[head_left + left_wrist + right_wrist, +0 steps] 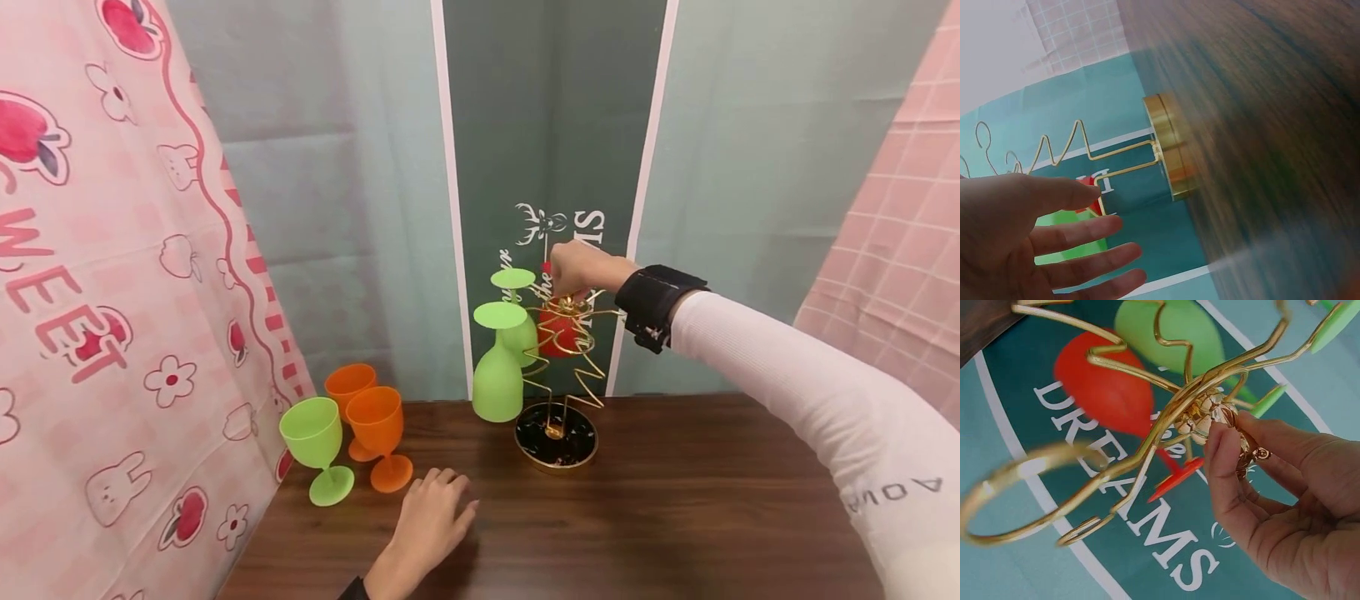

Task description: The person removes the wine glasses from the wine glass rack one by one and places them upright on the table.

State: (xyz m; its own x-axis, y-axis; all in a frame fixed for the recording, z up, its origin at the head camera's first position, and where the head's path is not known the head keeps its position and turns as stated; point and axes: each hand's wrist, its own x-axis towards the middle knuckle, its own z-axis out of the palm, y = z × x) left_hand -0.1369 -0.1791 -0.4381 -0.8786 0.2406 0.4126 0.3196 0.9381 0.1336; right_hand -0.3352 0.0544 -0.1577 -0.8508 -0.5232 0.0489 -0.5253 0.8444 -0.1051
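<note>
In the head view a gold wire glass rack [557, 437] with a round black base stands on the table. My right hand [579, 268] pinches the knob [1207, 415] at its top between thumb and fingers. Hanging upside down from the rack are two green goblets, a nearer one [497, 387] and one partly hidden behind it [527, 340], and a red goblet [1107, 387]. My left hand [435, 521] is low over the table with its fingers relaxed, holding nothing. Closest to it is an upright orange goblet [377, 421].
Beside that goblet stand another orange goblet [347, 382] and a green goblet [311, 433], both upright. A pink printed cloth [195, 367] borders the left side. Green curtain panels [330, 208] hang behind the dark wooden table [675, 500]; pink checked cloth [885, 217] is at the right.
</note>
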